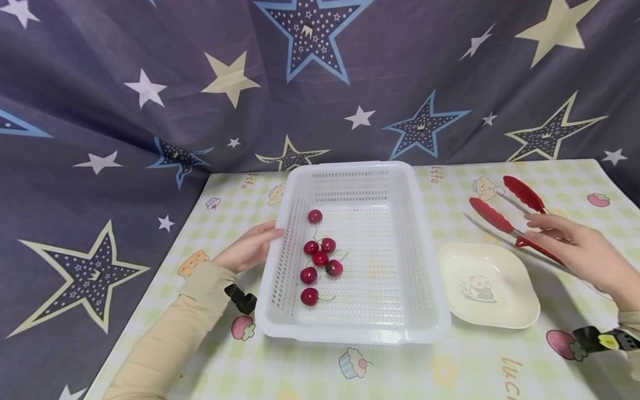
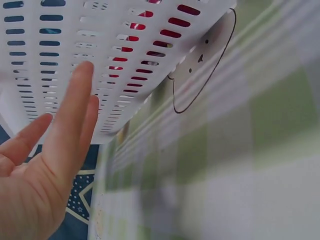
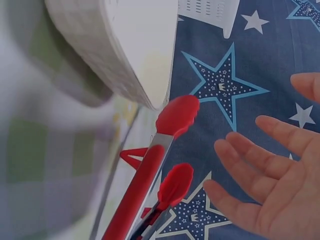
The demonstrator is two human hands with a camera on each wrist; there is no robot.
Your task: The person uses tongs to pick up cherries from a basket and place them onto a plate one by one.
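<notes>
A white perforated plastic basket stands mid-table with several dark red cherries lying along its left side, some with stems. At the basket's left rim is my left hand, its fingers extended against the side; the left wrist view shows these fingers straight beside the slotted wall. My right hand hovers over the red-tipped tongs at the right. In the right wrist view its fingers are spread and loosely bent, apart from the tongs, whose arms stand apart. Nothing shows in either palm.
A cream square dish with a panda print sits between the basket and the tongs. The table wears a green checked cloth with printed cartoons. Behind it hangs a dark star-patterned curtain, which also drops along the left side.
</notes>
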